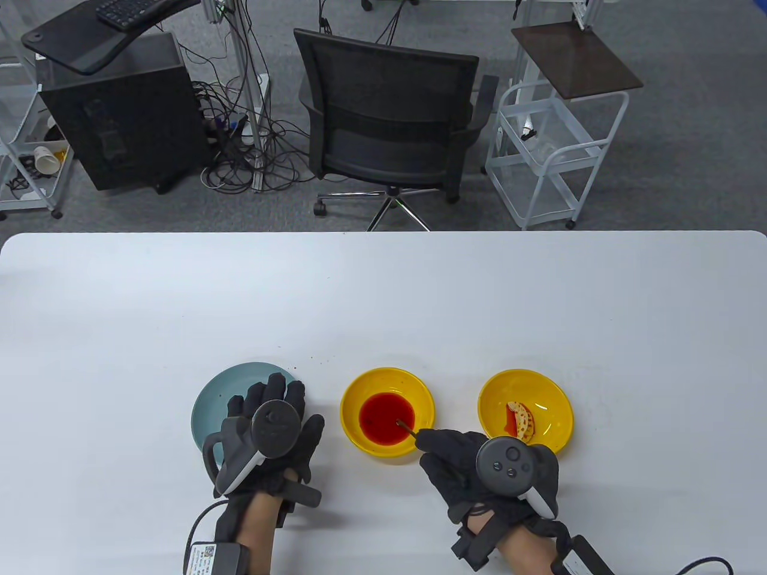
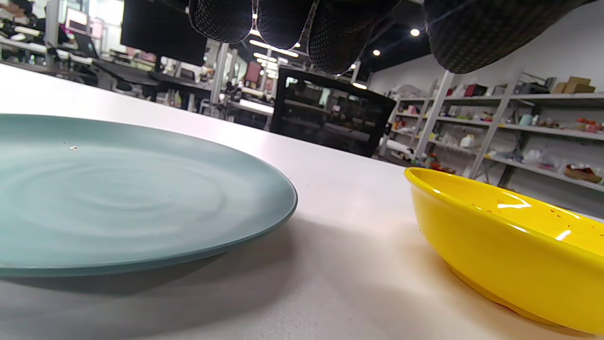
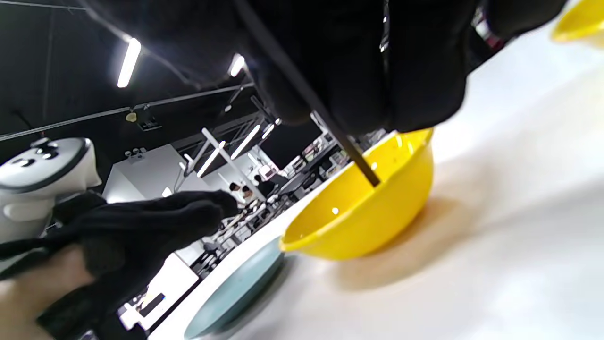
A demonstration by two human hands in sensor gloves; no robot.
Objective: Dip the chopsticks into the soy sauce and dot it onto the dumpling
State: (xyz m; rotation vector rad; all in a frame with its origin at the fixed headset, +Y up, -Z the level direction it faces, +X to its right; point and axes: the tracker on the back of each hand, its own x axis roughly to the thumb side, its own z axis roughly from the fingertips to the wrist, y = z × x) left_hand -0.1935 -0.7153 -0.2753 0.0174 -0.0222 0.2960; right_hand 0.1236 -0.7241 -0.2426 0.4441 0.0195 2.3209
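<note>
Right hand (image 1: 473,467) grips thin dark chopsticks (image 1: 406,426), tips dipped in the red soy sauce (image 1: 387,417) filling the middle yellow plastic bowl (image 1: 353,401); only the table view shows this sauce. At 3 o'clock, a second yellow bowl (image 1: 554,395) holds a dumpling (image 1: 520,421). Left hand (image 1: 272,434) rests flat, fingers spread, over the round teal plate (image 1: 213,401) at 9 o'clock.

The left hand (image 1: 272,428) hides the near right part of the teal plate (image 1: 210,407). The chopsticks (image 1: 406,426) vanish inside the right hand (image 1: 473,464), only their tips showing.

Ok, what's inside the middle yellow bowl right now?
The middle yellow bowl holds a pool of red sauce, with the chopstick tip dipped in, held by the right hand. The bowl's bottom under the sauce is hidden.
</note>
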